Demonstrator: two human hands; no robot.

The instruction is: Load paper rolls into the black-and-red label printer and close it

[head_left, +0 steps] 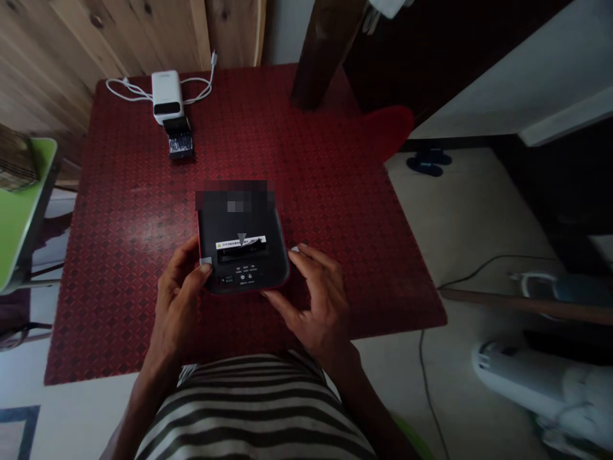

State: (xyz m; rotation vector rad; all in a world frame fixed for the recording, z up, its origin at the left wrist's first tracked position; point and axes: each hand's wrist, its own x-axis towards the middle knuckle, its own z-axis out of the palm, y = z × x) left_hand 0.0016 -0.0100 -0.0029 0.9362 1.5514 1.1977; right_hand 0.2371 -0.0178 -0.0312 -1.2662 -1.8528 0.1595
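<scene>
Sitting at the far left, a green chair seat (19, 204) carries a woven wicker piece (15, 160), with plank wooden wall (48, 57) running behind it along the far side. Next comes the table with its red patterned cover (115, 211), and near its near edge the left hand (178, 303) clenches the left side of a black electronic unit (242, 259), thumb pressing on a small white tab (205, 260) at the unit's edge. The unit sits over the near middle of the table, its far end blurred out; a yellow-and-white warning label (241, 243) lies above a row of small buttons (242, 276). The right hand (313, 303) curves around the unit's right side, its fingertips (299, 250) at a second white tab (294, 249); how firm that grip is, I cannot tell. A striped shirt (253, 409) fills the near middle. Toward the far end of the table, a white power bank (167, 96) with a looped white cable (194, 89) sits just beside a small black box (179, 137). Further right stand a dark wooden post (320, 57), a pair of blue slippers (428, 161) on the floor, and a white fan (541, 390) at the near right.
</scene>
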